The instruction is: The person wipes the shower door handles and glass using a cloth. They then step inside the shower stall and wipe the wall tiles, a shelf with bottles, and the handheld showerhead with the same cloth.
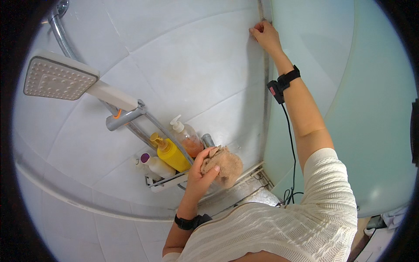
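Observation:
A crumpled tan cloth (226, 165) is gripped in my left hand (199, 177), with the thumb pressed on its near side. It is held beside a wire wall shelf (170, 180) of bottles. High on the right, my right hand (265, 35) has its fingers curled in against the thumb. That hand is at the dirty vertical metal strip (265, 131) between the white tiled wall (196, 65) and the frosted glass panel (370, 131). Nothing shows between its fingertips. Dark stains mark the strip near the fingers.
The shelf carries a yellow pump bottle (173, 155), a clear pump bottle (190, 140) and a white bottle (160, 167) with a purple top. A shower head (60, 78) juts out at left, its hose (167, 134) crossing the bottles. A black cable (293, 147) hangs from my right wrist.

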The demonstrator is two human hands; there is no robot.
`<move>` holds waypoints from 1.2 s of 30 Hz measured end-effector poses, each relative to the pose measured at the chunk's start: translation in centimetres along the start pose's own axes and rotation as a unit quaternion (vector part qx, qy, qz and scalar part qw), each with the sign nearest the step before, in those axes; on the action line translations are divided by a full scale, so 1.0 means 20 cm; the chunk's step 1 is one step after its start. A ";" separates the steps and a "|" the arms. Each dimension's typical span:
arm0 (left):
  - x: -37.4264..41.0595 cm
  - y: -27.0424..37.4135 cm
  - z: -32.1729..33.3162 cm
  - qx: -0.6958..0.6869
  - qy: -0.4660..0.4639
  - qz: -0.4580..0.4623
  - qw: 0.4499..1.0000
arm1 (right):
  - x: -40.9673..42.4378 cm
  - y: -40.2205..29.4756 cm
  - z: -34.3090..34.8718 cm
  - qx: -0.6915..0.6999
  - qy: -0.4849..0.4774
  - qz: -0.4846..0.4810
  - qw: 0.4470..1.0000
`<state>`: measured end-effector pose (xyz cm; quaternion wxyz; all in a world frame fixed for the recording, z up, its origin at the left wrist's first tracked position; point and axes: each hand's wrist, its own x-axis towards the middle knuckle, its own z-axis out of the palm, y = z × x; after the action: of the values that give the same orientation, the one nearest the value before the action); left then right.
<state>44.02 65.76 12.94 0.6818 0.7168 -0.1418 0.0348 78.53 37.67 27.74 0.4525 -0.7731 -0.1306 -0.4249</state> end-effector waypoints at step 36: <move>-0.02 -0.02 -0.05 -0.016 -0.004 0.000 1.000 | -0.22 -0.01 0.05 -0.130 0.079 -0.094 0.984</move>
<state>43.95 66.75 12.60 0.6923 0.7062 -0.1451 0.0293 76.27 39.38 24.25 0.3149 -0.7737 -0.1097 -0.5387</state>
